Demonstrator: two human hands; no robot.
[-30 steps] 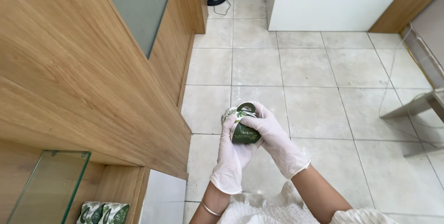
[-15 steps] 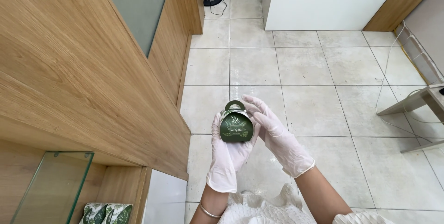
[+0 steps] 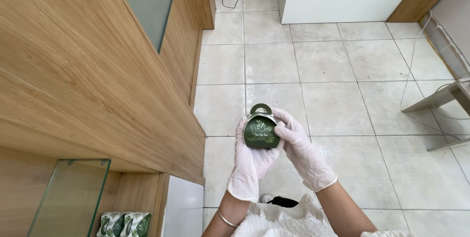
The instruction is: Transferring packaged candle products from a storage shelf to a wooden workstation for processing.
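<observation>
Left hand: my left hand (image 3: 250,161), white glove, cups the small green gift box (image 3: 261,130) from below and behind, fingers wrapped round it.
Right hand: my right hand (image 3: 302,145), gloved, fingertips pinch the box's edge at 3 o'clock.
Box: dark green, leaf print, loop handle on top at 12 o'clock, upright, held over the tiled floor (image 3: 338,105).
Cabinet: wooden cabinet (image 3: 83,85) at 9 o'clock.
Shelf: two leaf-print packages (image 3: 123,224) at 7 o'clock, beside a glass panel (image 3: 68,198).

A shop: wood-panelled counter (image 3: 88,70), glass display shelf (image 3: 68,198) over packaged goods (image 3: 123,224), tiled floor (image 3: 333,70).
</observation>
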